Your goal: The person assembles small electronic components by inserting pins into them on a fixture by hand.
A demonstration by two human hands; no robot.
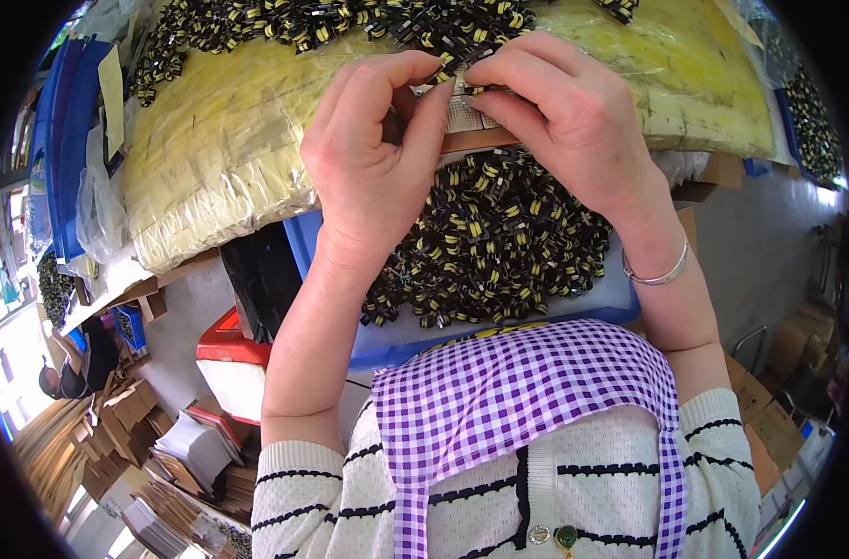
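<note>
Pinching small black-yellow component [469, 86] | left hand [373, 163] fingertips closed on it | right hand [560, 112] gripping it too

Two hands [378, 158] [564, 121], one small grid board [462, 112], one blue tray [499, 321], one bracelet [657, 275], one red-lidded box [233, 359], black-and-yellow parts [499, 233] too many to count.

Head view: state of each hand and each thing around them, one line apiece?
left hand: raised, fingers pinching the small part.
right hand: raised, fingers pinching the same part from the other side.
small black-and-yellow part: held between both hands, mostly hidden.
blue tray: heaped with loose black-and-yellow parts.
yellow plastic bag: full, lying flat, more parts piled on top.
bracelet: on right wrist.
</note>
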